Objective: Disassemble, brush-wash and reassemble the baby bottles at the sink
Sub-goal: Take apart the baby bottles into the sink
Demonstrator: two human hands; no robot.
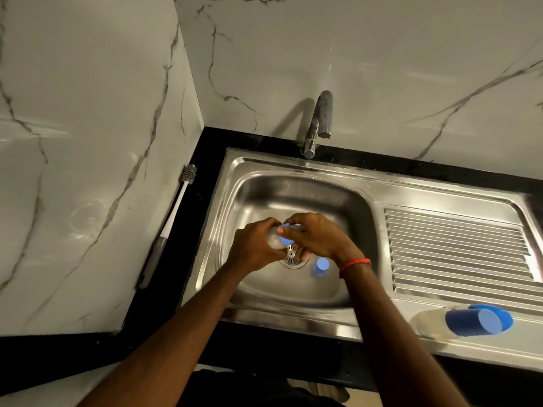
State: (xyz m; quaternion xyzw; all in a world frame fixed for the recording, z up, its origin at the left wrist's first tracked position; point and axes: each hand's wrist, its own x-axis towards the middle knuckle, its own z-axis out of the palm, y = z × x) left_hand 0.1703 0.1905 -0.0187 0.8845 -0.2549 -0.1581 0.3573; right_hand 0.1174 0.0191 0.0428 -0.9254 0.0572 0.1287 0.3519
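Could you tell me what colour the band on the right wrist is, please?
The band is red; head view.

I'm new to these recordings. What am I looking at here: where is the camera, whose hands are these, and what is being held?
There is no machine here. A person wears one wide-angle camera on the head, so you look down along both arms at a steel sink. The left hand grips the clear body of a bottle over the drain. The right hand grips its blue top. The picture does not show whether the top is going on or coming off. A loose blue cap lies in the basin beside the drain. A second bottle, with its cap on, lies on its side on the sink's front edge at the right. A brush leans against the wall at the left, untouched. No water shows at the tap.
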